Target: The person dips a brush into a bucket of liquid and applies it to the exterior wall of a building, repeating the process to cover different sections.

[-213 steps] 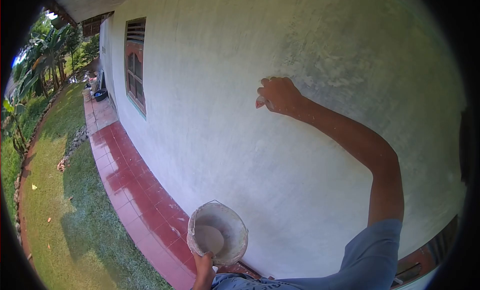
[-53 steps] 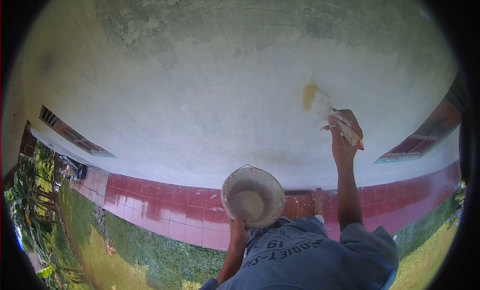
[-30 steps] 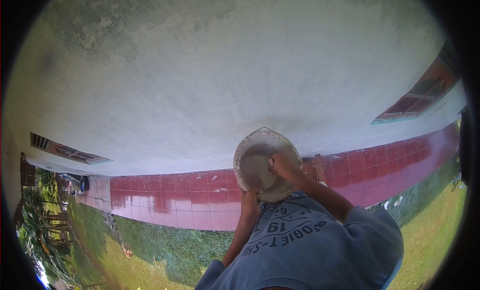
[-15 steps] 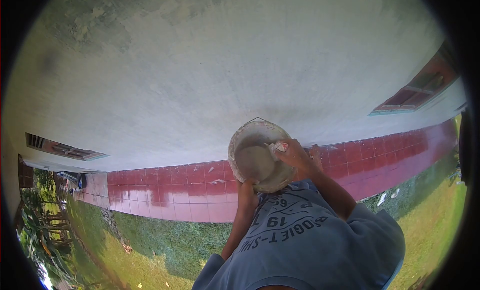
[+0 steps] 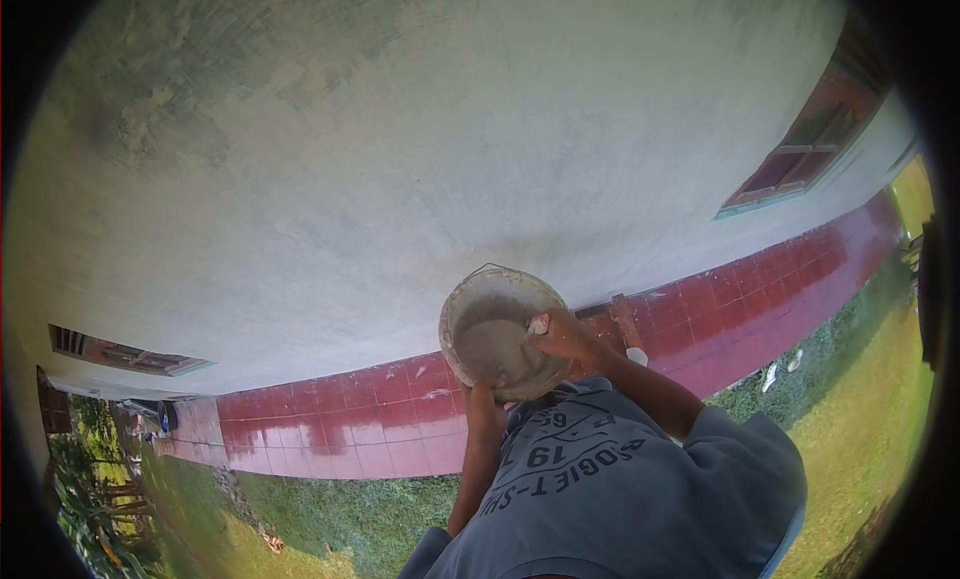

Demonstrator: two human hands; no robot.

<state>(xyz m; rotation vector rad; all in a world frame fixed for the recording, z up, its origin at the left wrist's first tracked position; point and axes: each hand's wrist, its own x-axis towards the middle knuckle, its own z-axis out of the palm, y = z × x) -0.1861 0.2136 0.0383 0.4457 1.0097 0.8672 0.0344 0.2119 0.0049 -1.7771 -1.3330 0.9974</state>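
Note:
A round, stained bucket (image 5: 452,314) with a thin wire handle is tilted against my front, and greyish material (image 5: 490,347) lies inside it. My left hand (image 5: 484,397) grips the near rim, its thumb over the edge. At the bucket's right side, my right hand (image 5: 562,337) is closed around a small whitish and red object (image 5: 541,324) that reaches inside the bucket. What this object is, I cannot make out; its lower end is in or near the grey material.
A whitish, patchy wall (image 5: 400,159) rises ahead, with a window (image 5: 805,144) at right and another (image 5: 125,351) at left. Red tiles (image 5: 340,409) run along its foot, beside grass (image 5: 350,519). A wooden piece (image 5: 626,322) stands right of the bucket.
The bucket and both hands have shifted slightly left and down in view. My right hand has moved the whitish object lower into the bucket. The view has tilted a little.

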